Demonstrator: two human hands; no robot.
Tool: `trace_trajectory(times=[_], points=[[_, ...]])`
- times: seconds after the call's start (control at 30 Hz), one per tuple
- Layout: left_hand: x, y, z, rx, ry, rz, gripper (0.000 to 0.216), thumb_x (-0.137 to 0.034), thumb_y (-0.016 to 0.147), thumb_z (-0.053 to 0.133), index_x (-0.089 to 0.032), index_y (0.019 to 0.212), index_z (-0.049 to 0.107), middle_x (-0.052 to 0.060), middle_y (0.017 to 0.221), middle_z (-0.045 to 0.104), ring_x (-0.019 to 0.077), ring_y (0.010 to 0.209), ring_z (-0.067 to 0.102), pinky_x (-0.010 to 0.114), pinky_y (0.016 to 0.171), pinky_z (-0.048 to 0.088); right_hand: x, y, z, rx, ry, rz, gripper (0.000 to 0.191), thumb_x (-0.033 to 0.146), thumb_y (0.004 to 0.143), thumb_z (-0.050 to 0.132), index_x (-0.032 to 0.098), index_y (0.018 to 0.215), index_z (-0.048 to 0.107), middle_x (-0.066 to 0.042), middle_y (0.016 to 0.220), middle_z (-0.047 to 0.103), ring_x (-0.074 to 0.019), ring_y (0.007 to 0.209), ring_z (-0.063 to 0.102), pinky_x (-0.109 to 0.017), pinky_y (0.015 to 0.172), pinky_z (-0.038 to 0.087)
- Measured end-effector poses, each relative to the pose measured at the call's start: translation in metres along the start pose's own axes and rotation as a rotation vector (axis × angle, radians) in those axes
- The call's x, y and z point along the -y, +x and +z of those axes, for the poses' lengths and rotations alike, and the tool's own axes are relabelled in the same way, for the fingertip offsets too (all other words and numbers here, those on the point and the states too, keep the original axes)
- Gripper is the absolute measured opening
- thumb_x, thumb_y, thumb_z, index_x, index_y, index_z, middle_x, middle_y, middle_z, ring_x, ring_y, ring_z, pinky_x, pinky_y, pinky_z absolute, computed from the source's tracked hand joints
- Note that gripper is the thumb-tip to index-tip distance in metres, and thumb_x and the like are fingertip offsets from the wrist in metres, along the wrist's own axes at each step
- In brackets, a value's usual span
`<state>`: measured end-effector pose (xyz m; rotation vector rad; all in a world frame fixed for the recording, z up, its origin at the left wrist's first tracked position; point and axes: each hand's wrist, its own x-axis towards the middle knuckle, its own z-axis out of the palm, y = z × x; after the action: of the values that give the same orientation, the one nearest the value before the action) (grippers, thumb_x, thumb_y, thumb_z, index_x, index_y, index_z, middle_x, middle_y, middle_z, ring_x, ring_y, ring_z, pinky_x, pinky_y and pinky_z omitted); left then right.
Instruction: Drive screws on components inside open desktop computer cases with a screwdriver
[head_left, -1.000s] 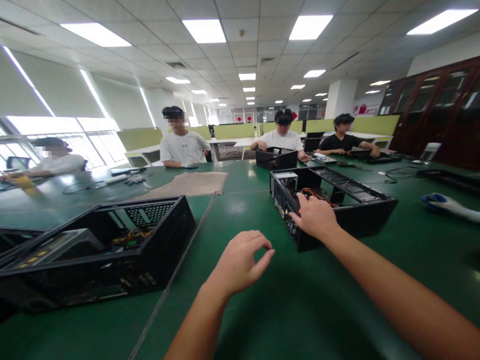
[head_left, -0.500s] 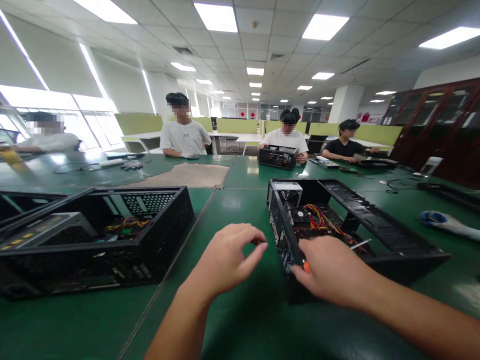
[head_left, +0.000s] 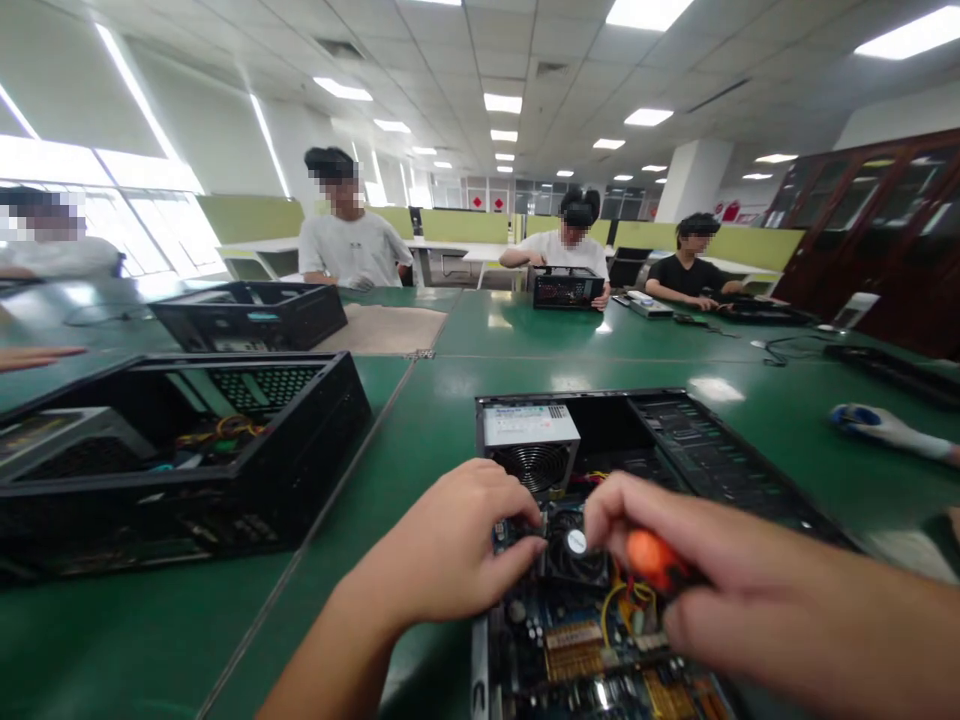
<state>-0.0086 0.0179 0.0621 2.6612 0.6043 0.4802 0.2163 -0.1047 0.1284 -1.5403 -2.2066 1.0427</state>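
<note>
An open black computer case point(head_left: 675, 440) lies on the green table point(head_left: 420, 420) right in front of me, its blue motherboard point(head_left: 600, 650), CPU fan point(head_left: 576, 548) and grey power supply point(head_left: 529, 445) exposed. My left hand point(head_left: 450, 550) rests on the case's left edge, fingertips touching beside the fan. My right hand point(head_left: 720, 570) is closed on an orange-handled screwdriver point(head_left: 651, 558) held over the motherboard, just right of the fan.
A second open black case point(head_left: 180, 450) sits to my left, a third point(head_left: 251, 312) behind it. Several people sit or stand along the far side; one handles a small case point(head_left: 566, 288). A gloved hand point(head_left: 885, 428) lies at the right edge.
The open case has come nearer and turned lengthwise toward me. Both my hands have moved over its motherboard, and the orange screwdriver handle now shows in my right hand. My view tilted down.
</note>
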Motion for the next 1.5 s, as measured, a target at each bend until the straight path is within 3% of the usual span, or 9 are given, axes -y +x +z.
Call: trace_trajectory(times=[0.1,0.23,0.5,0.63,0.83,0.93,1.17,1.3,1.5], points=[[0.002,0.000,0.002,0.018,-0.015,-0.047,0.010,-0.023,0.086,0.071,-0.023,0.095,0.073,0.000,0.092,0.072,0.0206,0.091,0.062,0.037,0.090,0.043,-0.028,0.017,-0.019,-0.132,0.110,0.033,0.029,0.016,0.083,0.043,0.024,0.107,0.058,0.000,0.091,0.062,-0.0163,0.082,0.059,-0.027,0.070,0.050],[0.002,0.003,0.003,0.000,-0.035,-0.052,0.009,-0.025,0.088,0.069,-0.024,0.096,0.073,0.000,0.093,0.073,0.0213,0.092,0.062,0.037,0.089,0.043,-0.044,0.042,-0.007,-0.237,-0.211,-0.015,0.024,0.030,0.085,0.067,0.024,0.108,0.065,-0.002,0.103,0.069,-0.0211,0.094,0.062,-0.034,0.084,0.049],[0.003,0.006,0.003,-0.005,-0.032,-0.010,0.014,-0.029,0.092,0.064,-0.021,0.082,0.069,-0.001,0.079,0.069,0.0188,0.081,0.059,0.035,0.083,0.042,-0.071,0.085,0.039,-0.025,-0.821,0.100,0.074,0.047,0.062,0.089,0.008,0.119,0.066,-0.019,0.111,0.072,-0.0375,0.092,0.072,-0.045,0.078,0.058],[0.006,0.006,0.005,-0.016,-0.041,0.002,0.017,-0.030,0.092,0.064,-0.020,0.079,0.067,-0.001,0.077,0.068,0.0183,0.078,0.057,0.035,0.082,0.041,-0.078,0.089,0.037,0.044,-0.809,0.043,0.049,0.035,0.066,0.080,0.014,0.109,0.069,-0.014,0.104,0.075,-0.0337,0.089,0.073,-0.040,0.076,0.057],[0.007,0.006,0.005,-0.012,-0.035,-0.006,0.014,-0.028,0.091,0.065,-0.020,0.080,0.067,-0.001,0.077,0.067,0.0181,0.079,0.057,0.035,0.082,0.040,-0.078,0.092,0.035,0.065,-0.793,-0.004,0.057,0.035,0.065,0.080,0.015,0.117,0.066,-0.014,0.108,0.075,-0.0342,0.093,0.073,-0.038,0.075,0.055],[0.007,0.005,0.006,-0.028,-0.030,0.000,0.016,-0.030,0.092,0.065,-0.020,0.079,0.067,-0.001,0.077,0.067,0.0182,0.079,0.057,0.035,0.081,0.041,-0.068,0.086,0.023,-0.050,-0.740,-0.035,0.057,0.041,0.077,0.070,0.016,0.127,0.061,-0.013,0.103,0.075,-0.0330,0.089,0.072,-0.038,0.073,0.050],[0.007,0.005,0.007,-0.036,-0.048,0.007,0.017,-0.030,0.092,0.064,-0.020,0.079,0.067,-0.001,0.077,0.067,0.0177,0.077,0.057,0.035,0.081,0.041,-0.026,0.039,-0.033,-0.368,-0.342,-0.172,0.017,0.027,0.094,0.042,0.021,0.097,0.057,-0.003,0.086,0.065,-0.0195,0.075,0.057,-0.031,0.067,0.040],[0.007,0.006,0.006,-0.034,-0.059,0.004,0.013,-0.027,0.090,0.066,-0.020,0.079,0.067,-0.002,0.078,0.067,0.0174,0.078,0.057,0.034,0.082,0.040,-0.026,0.016,-0.036,-0.205,-0.213,-0.142,0.020,0.036,0.102,0.048,0.026,0.116,0.058,-0.002,0.105,0.068,-0.0191,0.089,0.061,-0.030,0.075,0.047],[0.007,0.006,0.007,-0.035,-0.040,0.012,0.015,-0.029,0.091,0.065,-0.020,0.079,0.067,-0.001,0.076,0.066,0.0179,0.078,0.057,0.034,0.081,0.040,-0.036,0.014,-0.019,0.019,-0.241,0.019,0.016,0.025,0.100,0.048,0.028,0.099,0.063,0.002,0.094,0.068,-0.0158,0.080,0.060,-0.028,0.070,0.044]])
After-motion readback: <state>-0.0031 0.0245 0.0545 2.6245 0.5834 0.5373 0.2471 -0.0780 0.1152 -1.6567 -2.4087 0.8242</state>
